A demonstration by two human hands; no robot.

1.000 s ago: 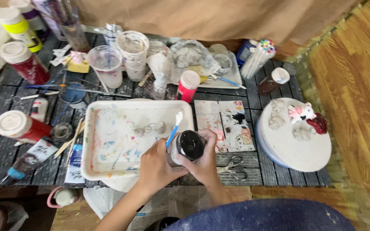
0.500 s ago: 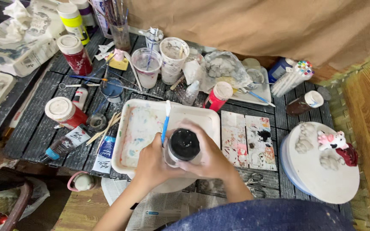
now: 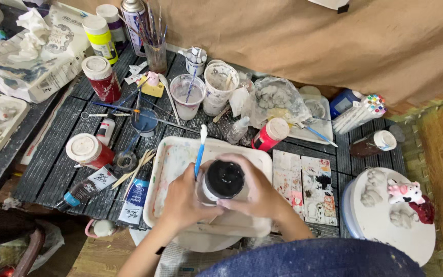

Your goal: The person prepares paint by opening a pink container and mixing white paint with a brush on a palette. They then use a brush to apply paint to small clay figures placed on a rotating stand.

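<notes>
Left hand wraps clear jar with black lid, steadying body, pinning blue-handled brush; right hand clamps lid rim, over white paint-smeared tray.

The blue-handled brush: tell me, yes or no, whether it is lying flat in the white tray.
No: the blue-handled brush stands nearly upright, gripped in the left hand beside the black-topped jar.
</notes>
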